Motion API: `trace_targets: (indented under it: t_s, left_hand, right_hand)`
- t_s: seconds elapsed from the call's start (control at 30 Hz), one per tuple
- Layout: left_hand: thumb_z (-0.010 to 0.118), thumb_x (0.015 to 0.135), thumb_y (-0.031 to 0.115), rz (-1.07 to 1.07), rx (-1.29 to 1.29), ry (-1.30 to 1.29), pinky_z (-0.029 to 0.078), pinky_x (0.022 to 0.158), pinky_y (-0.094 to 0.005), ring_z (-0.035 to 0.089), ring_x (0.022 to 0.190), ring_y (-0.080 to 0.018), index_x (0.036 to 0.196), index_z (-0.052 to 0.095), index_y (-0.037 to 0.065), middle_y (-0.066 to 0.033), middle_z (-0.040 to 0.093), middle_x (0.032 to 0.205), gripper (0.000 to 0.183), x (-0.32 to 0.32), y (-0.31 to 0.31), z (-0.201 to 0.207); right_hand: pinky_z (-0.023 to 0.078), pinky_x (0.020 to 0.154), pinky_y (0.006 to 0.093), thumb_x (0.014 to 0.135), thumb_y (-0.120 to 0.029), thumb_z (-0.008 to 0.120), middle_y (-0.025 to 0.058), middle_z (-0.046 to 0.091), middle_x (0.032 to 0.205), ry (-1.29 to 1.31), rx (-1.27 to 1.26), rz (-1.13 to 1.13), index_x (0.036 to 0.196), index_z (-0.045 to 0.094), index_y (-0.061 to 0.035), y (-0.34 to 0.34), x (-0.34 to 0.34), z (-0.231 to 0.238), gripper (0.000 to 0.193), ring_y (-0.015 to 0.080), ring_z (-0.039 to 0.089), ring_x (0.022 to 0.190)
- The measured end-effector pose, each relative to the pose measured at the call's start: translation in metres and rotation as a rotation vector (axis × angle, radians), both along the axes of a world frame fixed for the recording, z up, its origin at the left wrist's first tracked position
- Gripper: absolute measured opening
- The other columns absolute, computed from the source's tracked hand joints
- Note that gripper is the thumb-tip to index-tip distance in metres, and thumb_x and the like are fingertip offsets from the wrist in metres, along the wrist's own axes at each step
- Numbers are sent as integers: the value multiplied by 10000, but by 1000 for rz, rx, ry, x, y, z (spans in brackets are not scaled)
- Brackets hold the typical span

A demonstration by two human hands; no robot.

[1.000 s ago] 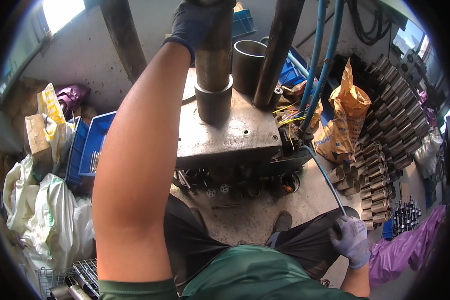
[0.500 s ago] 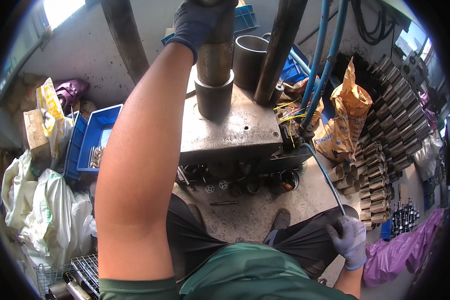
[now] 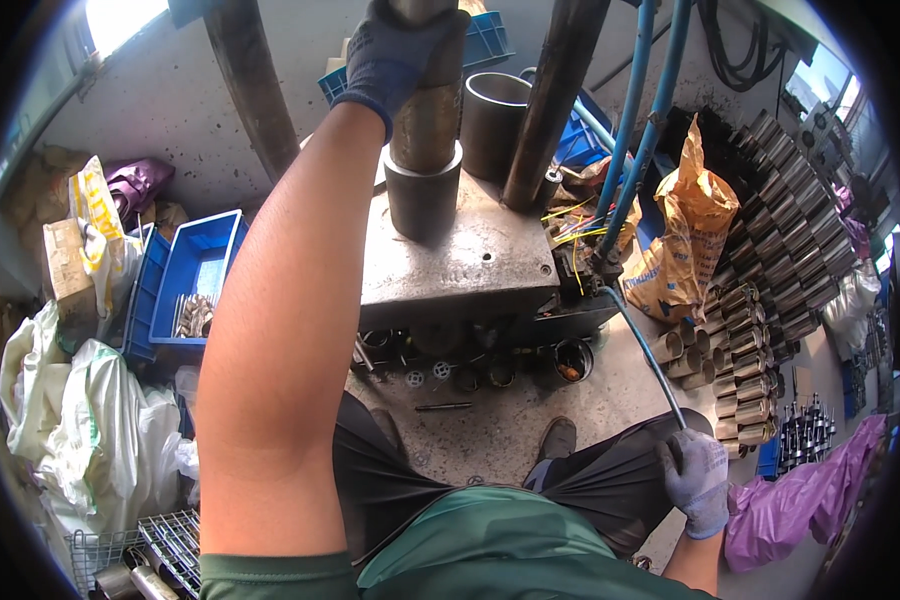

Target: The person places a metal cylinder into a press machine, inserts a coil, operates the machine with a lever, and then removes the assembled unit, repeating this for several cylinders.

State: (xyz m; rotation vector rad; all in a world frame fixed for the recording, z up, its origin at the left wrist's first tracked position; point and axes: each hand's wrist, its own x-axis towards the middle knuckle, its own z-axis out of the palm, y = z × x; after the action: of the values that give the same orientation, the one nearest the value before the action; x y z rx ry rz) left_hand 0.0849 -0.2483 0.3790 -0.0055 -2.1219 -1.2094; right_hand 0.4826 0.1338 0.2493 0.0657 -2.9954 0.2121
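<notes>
We note our gloved left hand wrapped tight around the upright steel cylinder, seated in a dark sleeve on the press table. Probably heavy, rigid, maybe oily; grip mid-body. Right hand clasps a thin rod.

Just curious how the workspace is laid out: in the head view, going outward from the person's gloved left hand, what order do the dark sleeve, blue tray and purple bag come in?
1. Dark sleeve, right under the left hand.
2. Blue tray, lower left.
3. Purple bag, far lower right.
</notes>
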Motion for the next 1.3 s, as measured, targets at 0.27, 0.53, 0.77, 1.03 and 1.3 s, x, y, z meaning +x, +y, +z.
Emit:
trace_targets:
  t_s: [0.27, 0.53, 0.77, 1.03, 1.3]
  left_hand:
    - [869, 674, 705, 5, 10, 12, 572, 980, -451, 704, 1151, -371, 1345, 590, -21, -258, 704, 1246, 1026, -4, 3, -12]
    - [874, 639, 703, -75, -33, 96, 577, 970, -459, 715, 1128, -382, 1332, 601, 3, -241, 720, 1220, 1022, -14, -15, -25]
    - [879, 636, 681, -58, 2, 130, 567, 985, -472, 710, 1140, -387, 1300, 620, 8, -240, 722, 1220, 980, -26, -6, -28]
    - [876, 621, 675, -36, 32, 111, 559, 988, -464, 707, 1144, -387, 1300, 629, 18, -235, 727, 1208, 977, -32, -17, -36]
    - [870, 657, 680, -41, 35, 122, 549, 995, -464, 706, 1151, -375, 1306, 624, 26, -219, 731, 1211, 954, -29, -13, -32]
  right_hand:
    - [501, 706, 482, 810, -161, 786, 198, 662, 844, -214, -91, -45, 867, 689, -24, -9, -10, 35, 178, 411, 657, 817]
    - [550, 966, 421, 873, -75, 703, 202, 698, 1170, 617, 117, 252, 1179, 682, 8, 6, -159, 114, 318, 375, 689, 1094]
    - [539, 1003, 405, 898, -69, 639, 208, 689, 1230, 526, 18, 202, 1230, 665, 19, 19, -199, 138, 345, 379, 678, 1153]
    - [567, 845, 468, 834, -299, 751, 166, 717, 1007, -384, 63, 262, 1073, 717, -45, 12, -52, 69, 350, 377, 701, 955]
    - [509, 703, 483, 813, -276, 797, 145, 646, 826, -194, 116, 28, 840, 677, -62, 6, 4, 4, 247, 374, 647, 809]
